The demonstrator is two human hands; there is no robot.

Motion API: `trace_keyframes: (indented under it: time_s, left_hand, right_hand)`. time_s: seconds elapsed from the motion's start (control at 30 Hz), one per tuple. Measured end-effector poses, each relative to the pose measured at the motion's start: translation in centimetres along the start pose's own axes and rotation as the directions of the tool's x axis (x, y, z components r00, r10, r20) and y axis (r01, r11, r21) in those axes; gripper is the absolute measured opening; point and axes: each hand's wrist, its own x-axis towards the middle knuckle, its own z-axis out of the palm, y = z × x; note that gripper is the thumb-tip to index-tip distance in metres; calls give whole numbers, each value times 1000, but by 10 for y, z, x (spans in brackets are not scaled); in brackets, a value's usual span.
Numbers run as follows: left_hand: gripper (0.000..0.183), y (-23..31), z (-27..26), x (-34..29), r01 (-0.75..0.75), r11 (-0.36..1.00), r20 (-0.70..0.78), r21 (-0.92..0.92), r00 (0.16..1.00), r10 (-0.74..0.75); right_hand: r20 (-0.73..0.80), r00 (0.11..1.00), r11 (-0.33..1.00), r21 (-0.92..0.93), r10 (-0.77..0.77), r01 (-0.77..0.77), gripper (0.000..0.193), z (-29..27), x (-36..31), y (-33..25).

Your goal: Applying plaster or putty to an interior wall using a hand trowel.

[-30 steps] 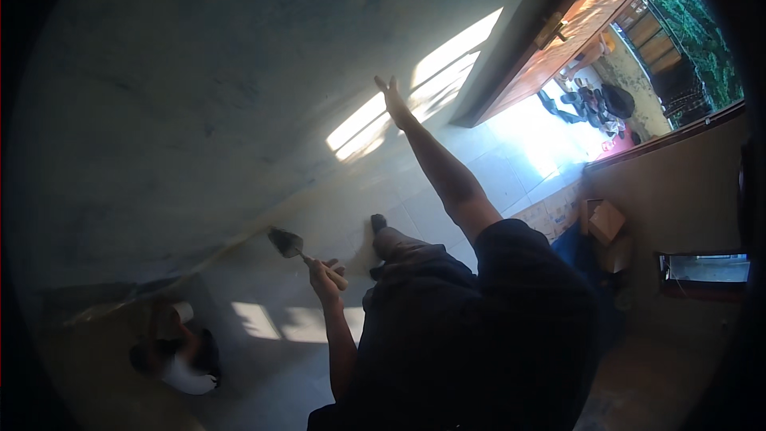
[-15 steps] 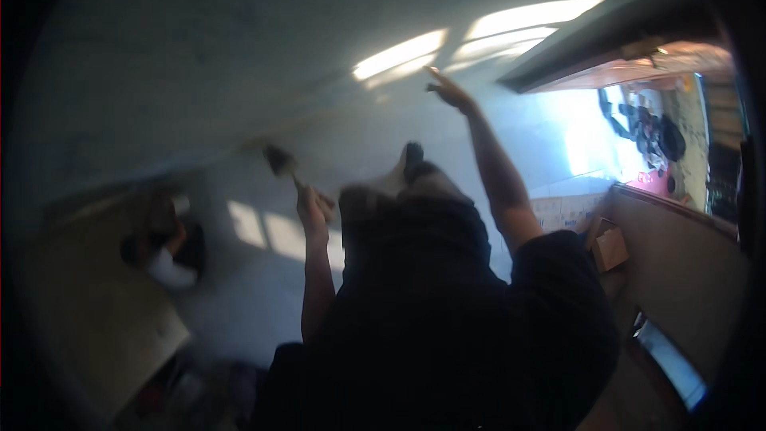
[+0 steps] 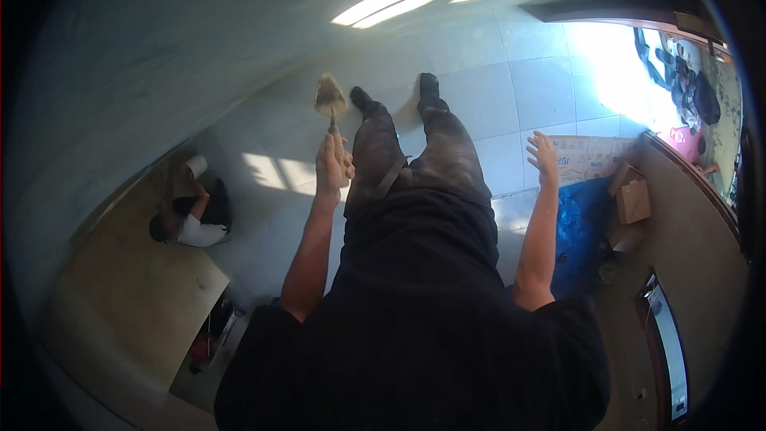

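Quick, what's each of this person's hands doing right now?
Left hand: closed, holding a trowel by its handle.
Right hand: open in the air, with nothing visible in it.

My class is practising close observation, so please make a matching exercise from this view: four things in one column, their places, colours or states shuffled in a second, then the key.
Column one
1. Masonry trowel
2. Right hand
3. Plastic sheet
4. Co-worker

Column two
A. Open, holding nothing
B. At the left of the picture, in a white top
C. Gripped in the left hand
D. Blue, on the floor in the right part of the picture

Right pairs: 1-C, 2-A, 3-D, 4-B
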Motion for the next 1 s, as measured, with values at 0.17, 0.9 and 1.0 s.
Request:
trace_keyframes:
  time_s: [0.17, 0.9, 1.0]
  left_hand:
    - [35, 38, 22, 24, -219, 971, 50, 96, 975, 215]
    - [39, 69, 92, 46, -567, 775, 289, 281, 820, 494]
    - [36, 60, 65, 43, -485, 850, 165, 206, 873, 458]
  right_hand:
    - [314, 937, 980, -66, -157, 186, 48, 61, -19, -62]
    - [320, 714, 714, -140, -623, 686, 51, 207, -24, -180]
    - [120, 855, 863, 32, -505, 505, 54, 204, -12, -182]
